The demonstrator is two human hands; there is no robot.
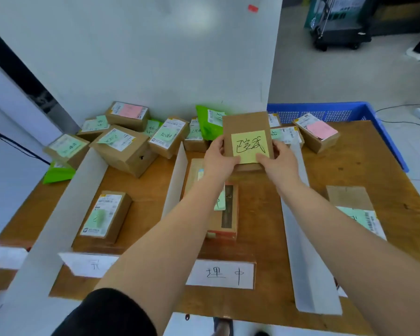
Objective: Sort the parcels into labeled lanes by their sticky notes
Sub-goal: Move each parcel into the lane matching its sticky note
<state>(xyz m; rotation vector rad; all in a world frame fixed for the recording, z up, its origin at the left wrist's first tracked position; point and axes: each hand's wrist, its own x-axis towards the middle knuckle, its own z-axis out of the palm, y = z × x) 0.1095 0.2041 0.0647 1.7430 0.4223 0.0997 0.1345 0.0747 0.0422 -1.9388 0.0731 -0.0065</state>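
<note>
Head camera view, looking down along two bare forearms stretched over a wooden table [349, 166]. Nearest the viewer, white paper lane labels [222, 275] with black handwriting lie along the front edge, and upright white dividers [177, 175] split the tabletop into lanes running away from the person. Within the left lane lies one brown parcel with a green note [104, 215]. The middle lane holds a reddish box [224, 214] partly hidden by the left forearm, and on the right side a flat brown parcel with a green note [354, 209] rests. Farther out, above the middle lane, both hands hold up a flat brown parcel [246, 127] tilted toward the camera, with a yellow sticky note [250, 146] bearing black handwriting on its face. The left hand [218, 158] curls around the parcel's left edge, its thumb on the front face. The right hand [280, 161] grips the lower right corner, its thumb pressing the bottom of the note. Beyond the hands, a heap of unsorted parcels [129, 146] crowds the far edge against a white wall, most carrying green notes, two carrying pink ones, with a green plastic mailer [206, 122] among them. A blue plastic crate [337, 112] stands at the far right corner.
</note>
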